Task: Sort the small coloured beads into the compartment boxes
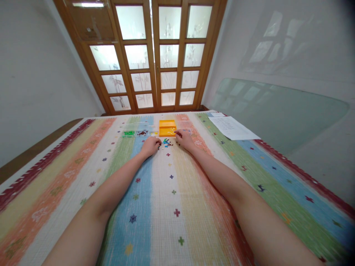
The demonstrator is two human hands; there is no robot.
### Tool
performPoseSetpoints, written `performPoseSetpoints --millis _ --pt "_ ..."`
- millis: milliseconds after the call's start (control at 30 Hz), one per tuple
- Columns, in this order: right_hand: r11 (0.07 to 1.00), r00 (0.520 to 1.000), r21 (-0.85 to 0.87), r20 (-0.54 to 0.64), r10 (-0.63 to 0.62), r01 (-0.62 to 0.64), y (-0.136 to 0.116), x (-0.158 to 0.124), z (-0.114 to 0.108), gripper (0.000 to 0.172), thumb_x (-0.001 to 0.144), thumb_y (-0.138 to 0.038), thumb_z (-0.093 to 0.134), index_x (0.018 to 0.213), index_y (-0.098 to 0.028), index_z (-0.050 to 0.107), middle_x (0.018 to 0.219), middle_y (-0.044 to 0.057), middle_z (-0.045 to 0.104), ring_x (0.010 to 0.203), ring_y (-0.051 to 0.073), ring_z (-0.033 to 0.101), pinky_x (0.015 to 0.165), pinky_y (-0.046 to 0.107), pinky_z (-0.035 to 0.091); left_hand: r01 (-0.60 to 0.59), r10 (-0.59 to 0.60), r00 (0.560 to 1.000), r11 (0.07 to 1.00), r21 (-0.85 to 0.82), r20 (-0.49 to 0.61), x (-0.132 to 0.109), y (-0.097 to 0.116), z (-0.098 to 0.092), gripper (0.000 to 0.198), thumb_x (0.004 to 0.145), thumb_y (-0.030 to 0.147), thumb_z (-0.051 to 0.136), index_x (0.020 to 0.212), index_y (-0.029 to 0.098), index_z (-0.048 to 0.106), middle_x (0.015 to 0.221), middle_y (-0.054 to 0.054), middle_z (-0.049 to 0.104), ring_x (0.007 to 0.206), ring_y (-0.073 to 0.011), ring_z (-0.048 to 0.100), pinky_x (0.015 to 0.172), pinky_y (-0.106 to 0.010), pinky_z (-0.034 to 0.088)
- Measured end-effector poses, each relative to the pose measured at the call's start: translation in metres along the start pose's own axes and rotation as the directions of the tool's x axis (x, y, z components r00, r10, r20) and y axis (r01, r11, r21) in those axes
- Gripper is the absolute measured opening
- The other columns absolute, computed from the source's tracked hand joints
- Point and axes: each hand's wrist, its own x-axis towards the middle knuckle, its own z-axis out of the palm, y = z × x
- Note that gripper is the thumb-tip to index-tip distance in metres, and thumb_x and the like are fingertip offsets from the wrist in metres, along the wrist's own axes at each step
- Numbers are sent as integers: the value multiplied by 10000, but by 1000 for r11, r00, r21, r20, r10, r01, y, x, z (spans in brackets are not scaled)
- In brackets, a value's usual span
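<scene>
A small pile of mixed beads or similar tiny pieces (166,142), blue, dark red and other colours, lies on the striped tablecloth. At its left edge is my left hand (150,146), fingers curled and tips close to the pieces. My right hand (185,139) is bent in a pinch at the right front corner of a yellow two-section box (163,124). Pale bits lie in the box's front section. Whatever either hand may hold is too small to make out. Left of the box, clear compartments hold green pieces (129,133) and dark red pieces (142,133).
The striped tablecloth (163,214) covers the long table. White paper sheets (233,128) lie at the far right. A glass-like panel (277,111) leans along the right wall. Wooden doors with frosted panes (155,55) stand beyond the table's far edge.
</scene>
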Motion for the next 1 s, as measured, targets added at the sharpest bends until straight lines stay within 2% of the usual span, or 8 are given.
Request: performPoseSetpoints --millis 133,300,400,533,633,733,833,1000 --pt "1000 1000 -5 0 -1 1 1 0 2 325 945 -200 547 1201 -190 748 1189 114 770 1065 245 699 1012 411 528 -32 33 999 999 -20 21 0 -9 -4 244 921 214 569 998 223 801 1024 -75 781 1029 -255 675 990 -391 507" --pt "1000 1000 4 10 5 -5 -1 0 1 310 946 -202 559 1192 -199 747 1173 104 773 1060 239 700 1001 406 533 36 -35 999 999 -21 27 1 -18 -5 158 900 269 642 954 204 775 953 -71 758 923 -223 668 897 -351 520" --pt "1000 1000 4 9 3 -3 -3 -1 0 298 950 -203 566 1186 -200 748 1185 103 772 1067 243 699 1001 405 531 44 -44 999 999 -13 21 1 -20 -4 126 898 294 668 919 206 756 955 -72 745 924 -217 658 882 -339 513" --pt "1000 1000 22 10 11 -11 -4 -2 -1 289 958 -197 560 1176 -197 748 1180 96 775 1065 241 699 1003 400 530 35 -35 999 999 -30 -17 -1 -19 -4 128 923 300 645 895 206 727 971 -77 737 955 -226 657 903 -348 504" --pt "999 1000 29 17 14 -14 -4 -2 -1 287 966 -198 551 1176 -196 747 1180 95 774 1069 241 696 1002 400 531 114 -124 989 986 -122 -83 -1 -22 -6 144 952 308 606 934 206 706 963 -69 744 905 -219 663 868 -346 511" --pt "1000 1000 25 25 14 -15 -5 -2 -2 282 971 -198 555 1180 -200 745 1172 93 775 1060 240 698 999 398 532 219 -264 952 941 -257 -157 1 -32 -11 136 948 296 591 988 209 688 945 -52 746 873 -200 670 840 -325 522" --pt "1000 1000 20 25 13 -13 -6 -3 -3 277 978 -194 556 1180 -195 746 1172 98 774 1056 240 699 995 391 530 295 -397 893 871 -393 -210 4 -46 -16 145 912 268 592 1000 190 676 920 -48 732 853 -182 672 804 -297 537" --pt "1000 1000 6 31 7 -8 -6 -4 -3 275 986 -203 563 1195 -198 742 1174 93 772 1045 236 699 979 379 530 328 -569 775 732 -597 -273 5 -71 -22 165 884 230 570 1014 187 660 930 -34 713 742 -148 634 703 -258 537"
